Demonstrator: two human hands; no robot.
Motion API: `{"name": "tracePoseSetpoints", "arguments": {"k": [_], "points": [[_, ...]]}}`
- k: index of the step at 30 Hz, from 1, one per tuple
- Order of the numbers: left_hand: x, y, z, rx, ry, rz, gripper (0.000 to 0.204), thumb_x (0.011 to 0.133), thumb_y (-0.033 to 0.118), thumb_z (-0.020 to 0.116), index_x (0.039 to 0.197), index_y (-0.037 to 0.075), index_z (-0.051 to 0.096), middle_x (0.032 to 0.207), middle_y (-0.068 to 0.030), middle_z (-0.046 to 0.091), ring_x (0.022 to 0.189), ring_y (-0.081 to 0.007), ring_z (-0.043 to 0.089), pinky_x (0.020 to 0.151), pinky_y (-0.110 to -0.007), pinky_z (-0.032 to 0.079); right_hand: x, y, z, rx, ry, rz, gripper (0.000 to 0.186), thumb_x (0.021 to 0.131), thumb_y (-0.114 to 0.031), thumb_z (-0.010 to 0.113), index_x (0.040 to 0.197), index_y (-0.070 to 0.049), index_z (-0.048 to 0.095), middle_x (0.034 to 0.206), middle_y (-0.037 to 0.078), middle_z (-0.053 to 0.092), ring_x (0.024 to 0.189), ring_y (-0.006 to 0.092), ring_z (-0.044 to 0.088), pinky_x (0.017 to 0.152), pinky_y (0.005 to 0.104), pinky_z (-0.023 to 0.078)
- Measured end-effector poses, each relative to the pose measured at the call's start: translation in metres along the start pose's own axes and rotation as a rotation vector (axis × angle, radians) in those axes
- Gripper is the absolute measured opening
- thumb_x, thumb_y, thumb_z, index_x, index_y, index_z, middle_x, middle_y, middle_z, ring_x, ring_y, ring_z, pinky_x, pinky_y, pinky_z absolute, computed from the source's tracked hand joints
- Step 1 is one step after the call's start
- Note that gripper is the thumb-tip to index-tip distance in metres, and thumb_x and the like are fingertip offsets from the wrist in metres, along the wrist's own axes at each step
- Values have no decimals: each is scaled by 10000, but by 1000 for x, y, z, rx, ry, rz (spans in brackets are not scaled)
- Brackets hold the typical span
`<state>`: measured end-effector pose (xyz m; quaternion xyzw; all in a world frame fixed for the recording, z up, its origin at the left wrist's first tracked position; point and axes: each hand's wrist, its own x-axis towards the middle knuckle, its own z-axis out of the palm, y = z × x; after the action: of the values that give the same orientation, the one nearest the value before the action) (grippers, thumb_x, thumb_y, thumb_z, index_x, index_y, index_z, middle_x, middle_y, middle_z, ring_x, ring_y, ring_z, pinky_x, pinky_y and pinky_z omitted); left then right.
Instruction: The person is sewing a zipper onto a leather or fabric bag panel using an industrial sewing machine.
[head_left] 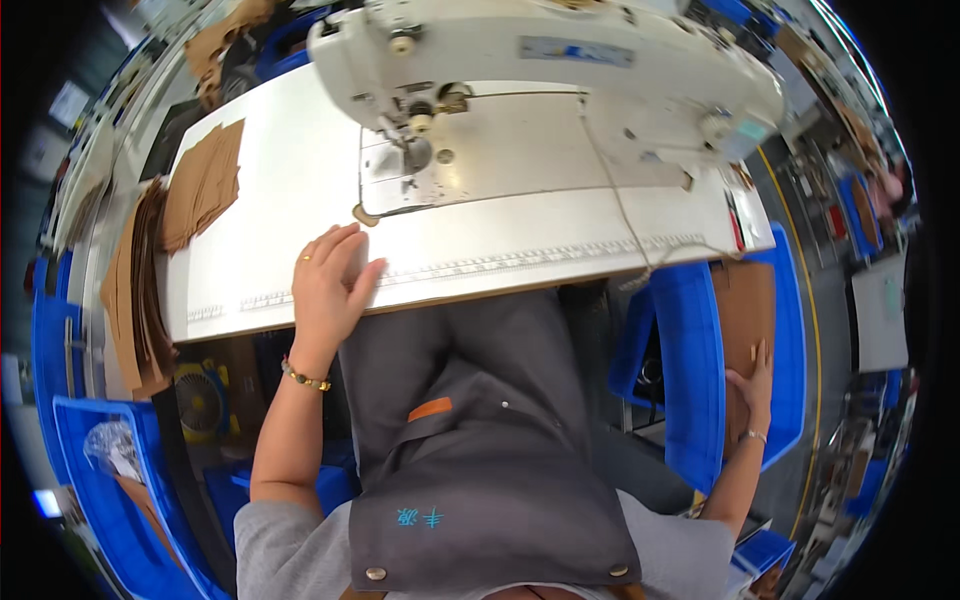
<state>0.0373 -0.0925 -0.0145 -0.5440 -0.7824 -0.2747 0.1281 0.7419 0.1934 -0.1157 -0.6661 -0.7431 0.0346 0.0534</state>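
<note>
My left hand (335, 272) rests palm down on the white sewing table (275, 165) beside the printed ruler strip, fingers loosely extended and holding nothing. Above it is a white sewing machine (545, 45) with a metal needle plate (515, 150). A pale cord (612, 190) hangs from it across the front edge. My right hand (752, 385) reaches into a blue bin (690, 370) at the right, its fingers extended against brown flat pieces (745, 300) lying inside, thumb apart.
Stacks of brown cut pieces (203, 182) lie at the table's left. Another blue bin (70, 420) stands lower left, near a yellow fan (200, 400). A yellow floor line runs down the right, past a white board (878, 310). A distant person (888, 190) shows at far right.
</note>
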Motion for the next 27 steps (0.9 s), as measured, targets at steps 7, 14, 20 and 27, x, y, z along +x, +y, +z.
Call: {"name": "tracePoseSetpoints", "arguments": {"k": [7,14,20,27], "points": [[37,-15,-11,-143,-115,-73,398,879,245,791,1199,22,712,1213,-138,703,1122,-336,644,976,-421,514,16,-170,-87,286,450,-139,179,960,-109,725,1064,35,706,1025,152,717,885,316,685,807,380,549],[132,-44,40,-253,-125,-21,331,875,229,787,1128,23,731,1075,-132,700,1010,-333,645,883,-424,541,9,-404,-85,443,389,-939,119,871,-33,756,984,-18,721,930,134,686,827,307,667,730,399,531],[130,-50,35,-327,-284,-14,79,842,100,781,801,67,723,871,-68,675,848,-274,647,750,-381,533,15,-538,-66,414,251,-1272,207,802,-110,807,991,-65,737,935,84,658,800,281,635,710,391,516],[129,-68,19,-174,-281,-36,137,850,157,796,863,52,710,934,-85,678,888,-295,652,784,-398,533,12,-594,-56,421,182,-1215,269,856,-192,778,1088,-71,716,972,80,684,855,290,631,745,406,512]]}}
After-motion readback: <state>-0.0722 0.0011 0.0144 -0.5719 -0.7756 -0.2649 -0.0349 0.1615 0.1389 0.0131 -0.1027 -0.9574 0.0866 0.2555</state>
